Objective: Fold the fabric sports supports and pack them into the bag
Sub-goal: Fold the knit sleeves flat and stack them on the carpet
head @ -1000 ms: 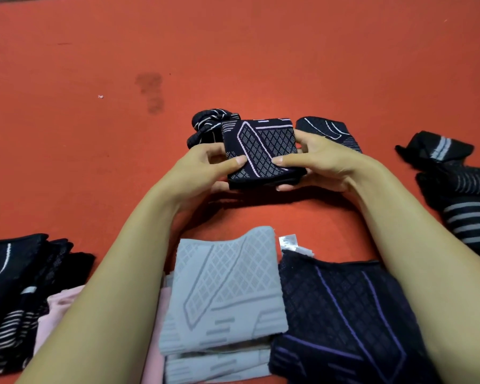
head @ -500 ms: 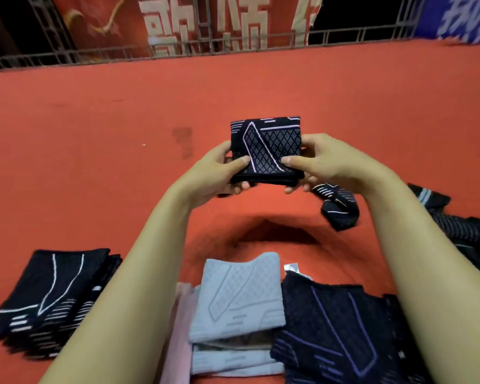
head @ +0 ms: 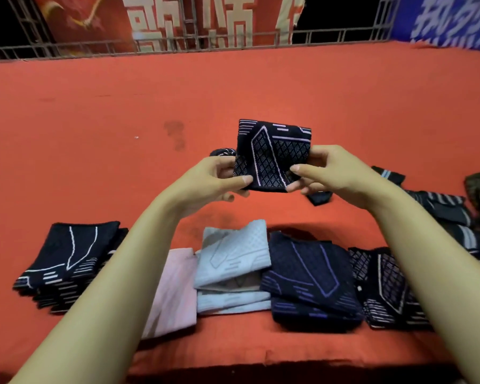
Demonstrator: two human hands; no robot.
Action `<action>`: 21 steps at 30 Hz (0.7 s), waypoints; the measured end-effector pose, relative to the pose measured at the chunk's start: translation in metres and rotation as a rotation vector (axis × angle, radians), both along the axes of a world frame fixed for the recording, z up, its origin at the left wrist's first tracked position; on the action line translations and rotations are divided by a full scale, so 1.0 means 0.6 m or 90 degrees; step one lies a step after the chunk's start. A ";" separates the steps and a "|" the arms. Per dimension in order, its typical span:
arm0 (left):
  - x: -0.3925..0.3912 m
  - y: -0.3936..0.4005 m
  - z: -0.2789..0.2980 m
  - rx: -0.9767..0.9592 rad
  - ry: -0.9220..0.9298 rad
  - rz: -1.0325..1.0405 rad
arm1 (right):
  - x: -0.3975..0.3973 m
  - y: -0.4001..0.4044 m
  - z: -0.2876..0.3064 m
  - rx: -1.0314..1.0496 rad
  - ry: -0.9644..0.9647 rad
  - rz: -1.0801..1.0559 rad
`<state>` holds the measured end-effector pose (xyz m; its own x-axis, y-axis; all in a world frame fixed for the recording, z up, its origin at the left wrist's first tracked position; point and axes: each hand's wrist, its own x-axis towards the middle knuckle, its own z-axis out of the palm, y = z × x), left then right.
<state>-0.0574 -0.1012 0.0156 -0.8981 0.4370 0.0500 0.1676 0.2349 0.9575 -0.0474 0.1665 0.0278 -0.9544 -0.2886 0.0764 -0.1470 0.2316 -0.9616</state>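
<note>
Head view, sole view:

Item 1: folded dark support [head: 272, 156], navy with pale diamond and line pattern; held up in the air above the middle of the red carpet [head: 94, 120], clear of everything below; left hand [head: 214, 181] pinches its lower left corner, thumb on the near face; right hand [head: 324, 173] pinches its lower right edge likewise; both hands closed on the piece.

Item 2: black stack with white lines [head: 70, 256], toward the near left edge of the carpet; folded.

Item 3: pink piece [head: 175, 289], just beside and partly under the pale grey stack [head: 233, 267], near middle of the near edge.

Item 4: navy stack with purple lines [head: 308, 275], touching the grey stack's right side; a further dark patterned stack [head: 383, 286] beside it, partly hidden by the right forearm.

Item 5: loose unfolded dark supports [head: 449, 209] along the right edge; one more crumpled piece [head: 223, 153] behind the left hand.

Item 6: railing and banners [head: 194, 26] beyond the far edge.

Bag: not in view.

Handling note, as judgement: the fold looks complete; keep both pinches even so the layers do not slip open; lower it flat onto the stack of matching pattern, edges squared, releasing only once it rests.
</note>
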 end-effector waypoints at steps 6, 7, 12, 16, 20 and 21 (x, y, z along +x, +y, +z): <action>0.021 0.076 0.007 -0.055 0.059 -0.100 | 0.067 0.096 -0.013 -0.108 -0.054 -0.040; 0.022 0.094 0.008 -0.067 0.068 -0.118 | 0.076 0.114 -0.014 -0.105 -0.046 -0.048; 0.033 0.190 0.002 -0.113 0.134 -0.174 | 0.132 0.205 -0.022 -0.060 0.026 -0.073; 0.049 0.249 -0.014 -0.159 0.270 -0.231 | 0.187 0.276 -0.027 0.178 0.134 -0.126; 0.053 0.293 -0.029 -0.209 0.340 -0.265 | 0.224 0.313 -0.063 0.256 0.233 -0.175; 0.053 0.301 -0.033 -0.229 0.361 -0.278 | 0.231 0.319 -0.076 0.295 0.266 -0.179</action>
